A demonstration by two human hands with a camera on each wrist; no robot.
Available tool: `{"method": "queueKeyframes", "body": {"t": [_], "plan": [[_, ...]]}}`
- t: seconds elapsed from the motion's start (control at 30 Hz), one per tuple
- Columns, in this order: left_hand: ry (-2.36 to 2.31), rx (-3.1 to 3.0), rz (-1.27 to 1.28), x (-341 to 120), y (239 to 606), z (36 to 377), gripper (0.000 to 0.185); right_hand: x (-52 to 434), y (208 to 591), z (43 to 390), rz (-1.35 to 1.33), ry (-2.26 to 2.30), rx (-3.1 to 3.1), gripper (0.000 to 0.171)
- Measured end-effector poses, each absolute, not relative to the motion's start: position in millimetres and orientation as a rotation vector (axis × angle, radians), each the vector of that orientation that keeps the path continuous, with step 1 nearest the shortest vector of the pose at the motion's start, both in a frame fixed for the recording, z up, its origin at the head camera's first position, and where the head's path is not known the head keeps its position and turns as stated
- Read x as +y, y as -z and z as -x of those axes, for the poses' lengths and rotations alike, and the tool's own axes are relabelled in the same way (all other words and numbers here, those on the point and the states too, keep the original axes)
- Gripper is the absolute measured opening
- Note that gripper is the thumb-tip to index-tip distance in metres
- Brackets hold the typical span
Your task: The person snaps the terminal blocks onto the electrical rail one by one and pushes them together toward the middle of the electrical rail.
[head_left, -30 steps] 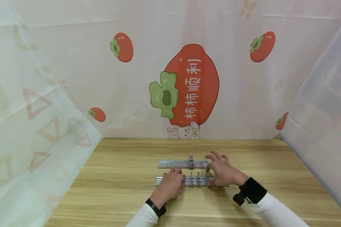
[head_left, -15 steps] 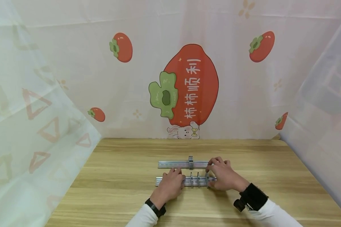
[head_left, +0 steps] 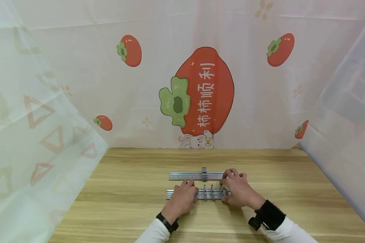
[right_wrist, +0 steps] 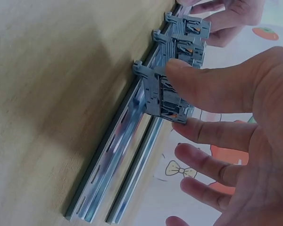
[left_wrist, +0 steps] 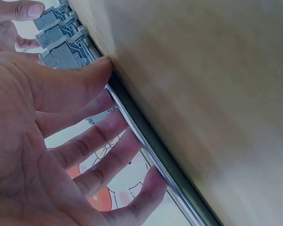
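Observation:
A slotted metal DIN rail (head_left: 170, 194) lies nearest the person on the wooden table. My left hand (head_left: 184, 197) holds it down left of the middle, thumb on one long edge and fingertips along the other, as the left wrist view shows. Three thin grey terminal blocks stand spaced along this rail. My right hand (head_left: 239, 189) pinches the rightmost terminal block (right_wrist: 155, 92) between thumb and index finger, its other fingers spread apart. That block sits across the rail, hooked end at the near edge. The middle terminal block (head_left: 212, 193) stands just left of it.
Behind lies a second, parallel DIN rail (head_left: 185, 176) with a tight group of several grey terminal blocks (head_left: 204, 174) on it. My right hand overlaps its right end in the head view. A printed cloth (head_left: 140, 87) hangs behind the table (head_left: 124, 189), with more cloth at both sides.
My right hand's raised fingers have come down and curled nearer the block, and the wrist has shifted slightly. The left hand and both rails stay in place.

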State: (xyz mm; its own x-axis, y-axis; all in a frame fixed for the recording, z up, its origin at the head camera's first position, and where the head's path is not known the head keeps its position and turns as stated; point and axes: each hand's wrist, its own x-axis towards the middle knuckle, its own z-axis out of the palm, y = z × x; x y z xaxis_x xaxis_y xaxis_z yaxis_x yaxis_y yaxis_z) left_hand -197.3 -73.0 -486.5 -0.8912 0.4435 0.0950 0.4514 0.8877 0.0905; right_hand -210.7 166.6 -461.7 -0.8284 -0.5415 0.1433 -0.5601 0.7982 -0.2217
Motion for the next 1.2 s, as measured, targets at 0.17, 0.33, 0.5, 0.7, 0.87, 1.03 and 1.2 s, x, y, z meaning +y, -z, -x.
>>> {"method": "queueKeyframes", "body": {"t": [0.17, 0.33, 0.5, 0.7, 0.87, 1.03, 1.2], "plan": [[0.171, -2.983, 0.712, -73.5, 487.6, 198.0, 0.012, 164.4, 463.3, 207.6, -0.887, -0.365, -2.879, 0.034], [0.162, -2.974, 0.726, -73.8, 487.0, 198.2, 0.012, 167.2, 463.2, 207.1, -0.868, -0.409, -2.895, 0.036], [0.175, -2.985, 0.742, -74.4, 486.3, 198.1, 0.013, 177.5, 463.6, 208.5, -0.811, -0.485, -2.951, 0.046], [0.247, -3.015, 0.741, -76.3, 486.6, 198.7, 0.017, 192.6, 466.4, 211.2, -0.849, -0.541, -2.984, 0.051], [0.311, -3.020, 0.732, -77.6, 484.9, 199.5, 0.018, 196.7, 474.0, 220.6, -1.001, -0.672, -2.981, 0.046], [0.394, -3.031, 0.708, -75.8, 482.1, 199.3, 0.022, 194.3, 478.6, 227.9, -1.063, -0.696, -2.986, 0.041], [0.435, -3.029, 0.707, -69.1, 483.8, 202.0, 0.028, 193.4, 479.0, 229.3, -1.049, -0.680, -3.005, 0.035]]}}
